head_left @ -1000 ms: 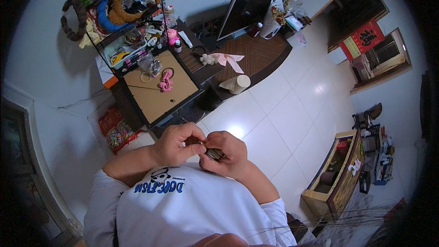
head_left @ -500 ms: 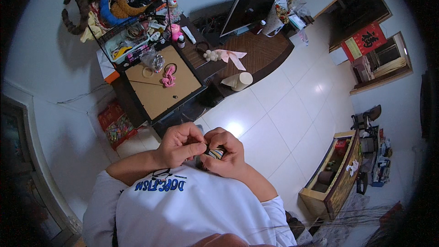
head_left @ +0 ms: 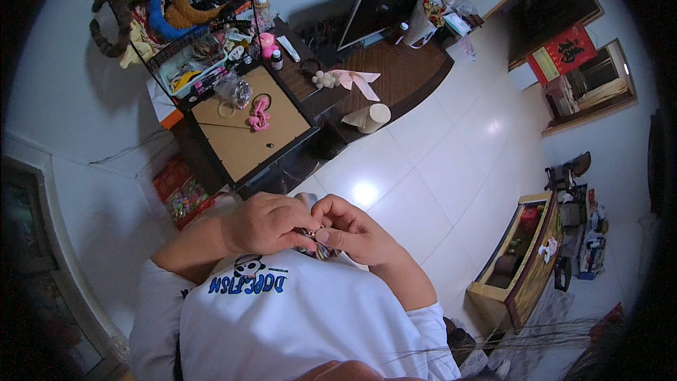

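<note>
In front of my chest, both hands meet over a small bundle of multicoloured striped bands (head_left: 321, 251). My left hand (head_left: 266, 226) has its back upward, and its fingers close on the bundle's left side. From the right, my right hand (head_left: 352, 231) pinches the bundle between thumb and curled fingers. Most of the bundle is hidden by the fingers, so its exact kind cannot be made out. Beyond my hands lies a brown board with a black frame (head_left: 224, 142). On it rest a pink knotted hair tie (head_left: 259, 118), a small dark ring (head_left: 270, 145) and a pale ring (head_left: 226, 109).
A clear plastic bag (head_left: 238, 93) lies on the board near a tray of small items (head_left: 173, 74). Headbands hang on a wire rack (head_left: 190, 7). Right of the board, a dark wooden table (head_left: 409, 74) holds a monitor (head_left: 384, 8), a pink ribbon (head_left: 360, 83) and a beige cone-like roll (head_left: 370, 118).
My left hand has turned its back upward and moved over the bundle, covering more of it. My right hand has shifted slightly right, its fingers more extended. The bundle sits a little lower.
</note>
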`<state>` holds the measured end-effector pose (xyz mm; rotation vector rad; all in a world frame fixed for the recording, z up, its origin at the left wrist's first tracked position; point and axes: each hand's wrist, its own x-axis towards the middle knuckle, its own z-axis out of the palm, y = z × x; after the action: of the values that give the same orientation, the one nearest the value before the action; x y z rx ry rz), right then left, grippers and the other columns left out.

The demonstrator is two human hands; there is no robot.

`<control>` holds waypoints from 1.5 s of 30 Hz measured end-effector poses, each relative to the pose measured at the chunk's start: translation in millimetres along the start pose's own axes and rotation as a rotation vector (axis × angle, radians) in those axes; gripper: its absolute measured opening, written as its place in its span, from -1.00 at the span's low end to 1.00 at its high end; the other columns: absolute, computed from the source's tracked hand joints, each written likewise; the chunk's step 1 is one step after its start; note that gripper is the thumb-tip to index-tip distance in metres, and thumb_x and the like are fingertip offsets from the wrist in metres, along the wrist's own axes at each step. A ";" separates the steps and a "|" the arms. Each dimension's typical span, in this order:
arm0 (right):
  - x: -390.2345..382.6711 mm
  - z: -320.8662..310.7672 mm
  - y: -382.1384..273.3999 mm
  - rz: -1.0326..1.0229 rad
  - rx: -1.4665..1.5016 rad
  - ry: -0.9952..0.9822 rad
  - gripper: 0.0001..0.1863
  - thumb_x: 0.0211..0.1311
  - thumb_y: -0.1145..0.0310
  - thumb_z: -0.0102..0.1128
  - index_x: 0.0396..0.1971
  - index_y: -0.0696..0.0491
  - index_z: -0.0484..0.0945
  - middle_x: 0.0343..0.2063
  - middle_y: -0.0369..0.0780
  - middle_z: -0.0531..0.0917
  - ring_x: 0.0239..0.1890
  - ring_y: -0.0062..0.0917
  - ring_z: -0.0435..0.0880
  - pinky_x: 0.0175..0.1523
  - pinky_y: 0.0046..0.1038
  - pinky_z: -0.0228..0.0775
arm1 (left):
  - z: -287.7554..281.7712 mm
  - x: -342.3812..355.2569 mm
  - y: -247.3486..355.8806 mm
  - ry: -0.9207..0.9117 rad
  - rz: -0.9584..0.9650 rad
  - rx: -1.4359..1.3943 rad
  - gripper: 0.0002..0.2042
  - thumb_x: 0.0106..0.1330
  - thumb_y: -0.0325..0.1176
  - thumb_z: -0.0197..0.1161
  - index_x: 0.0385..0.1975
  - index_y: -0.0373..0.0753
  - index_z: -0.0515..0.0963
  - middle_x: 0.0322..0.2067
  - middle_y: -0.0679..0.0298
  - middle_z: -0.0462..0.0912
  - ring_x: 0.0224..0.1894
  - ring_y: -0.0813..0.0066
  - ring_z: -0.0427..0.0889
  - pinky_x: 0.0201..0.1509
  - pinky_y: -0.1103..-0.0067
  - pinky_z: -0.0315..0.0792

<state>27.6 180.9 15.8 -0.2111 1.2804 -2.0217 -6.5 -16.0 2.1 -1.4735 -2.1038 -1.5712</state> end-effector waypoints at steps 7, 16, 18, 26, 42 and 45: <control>-1.6 7.7 4.0 -0.039 -0.047 0.050 -0.81 0.02 0.59 -0.06 -0.32 0.09 0.28 -0.45 -0.36 0.36 -0.35 -0.71 0.34 -0.20 -0.69 0.17 | 4.9 -4.3 11.1 -0.064 0.098 0.260 -0.78 -0.09 -0.35 0.27 -0.42 -0.20 0.44 -0.47 0.32 0.50 -0.52 0.44 0.53 -0.50 0.59 0.39; -15.4 30.4 16.4 -0.085 -0.336 0.259 -0.78 -0.01 0.60 -0.04 -0.36 0.08 0.18 -0.42 -0.30 0.28 -0.37 -0.70 0.26 -0.32 -0.67 0.15 | 7.6 -4.6 22.1 -0.133 0.233 0.412 -0.79 0.05 -0.28 0.11 -0.36 -0.24 0.44 -0.43 0.23 0.52 -0.53 0.47 0.52 -0.53 0.62 0.39; -16.0 30.0 27.0 -0.187 -0.258 0.252 -0.79 0.00 0.61 -0.08 -0.36 0.07 0.17 -0.40 -0.30 0.28 -0.36 -0.69 0.26 -0.30 -0.67 0.15 | 7.7 -3.0 24.2 -0.135 0.237 0.402 -0.79 0.05 -0.30 0.11 -0.35 -0.25 0.44 -0.42 0.23 0.52 -0.52 0.47 0.52 -0.54 0.61 0.39; -19.5 8.5 7.1 -0.110 0.114 -0.016 -0.70 0.08 0.62 -0.02 -0.15 0.12 0.26 -0.26 -0.28 0.40 -0.18 -0.66 0.38 -0.06 -0.64 0.22 | -6.8 1.4 22.7 -0.182 0.255 0.290 -0.81 0.03 -0.43 0.15 -0.32 -0.22 0.44 -0.37 0.25 0.53 -0.44 0.45 0.56 -0.42 0.60 0.43; -25.9 18.1 -7.3 -0.427 -0.779 0.265 -0.66 -0.15 0.43 0.35 -0.30 0.11 0.48 -0.42 -0.20 0.57 -0.42 -0.43 0.58 -0.31 -0.53 0.41 | -12.8 16.0 25.5 -0.237 -0.309 -0.105 -0.62 -0.09 -0.39 0.35 -0.26 -0.30 0.40 -0.44 0.19 0.48 -0.45 0.41 0.54 -0.39 0.60 0.44; -24.2 17.5 -6.9 -0.455 -0.823 0.268 -0.67 -0.16 0.38 0.36 -0.34 0.11 0.48 -0.46 -0.20 0.56 -0.44 -0.40 0.57 -0.36 -0.50 0.41 | -12.2 13.1 23.4 -0.277 -0.260 -0.026 -0.65 -0.06 -0.40 0.33 -0.27 -0.30 0.38 -0.45 0.17 0.48 -0.46 0.37 0.54 -0.43 0.57 0.42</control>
<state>50.4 185.7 35.7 -0.6777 2.3661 -1.7828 -0.8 -18.1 30.9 -1.5573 -2.5291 -1.5567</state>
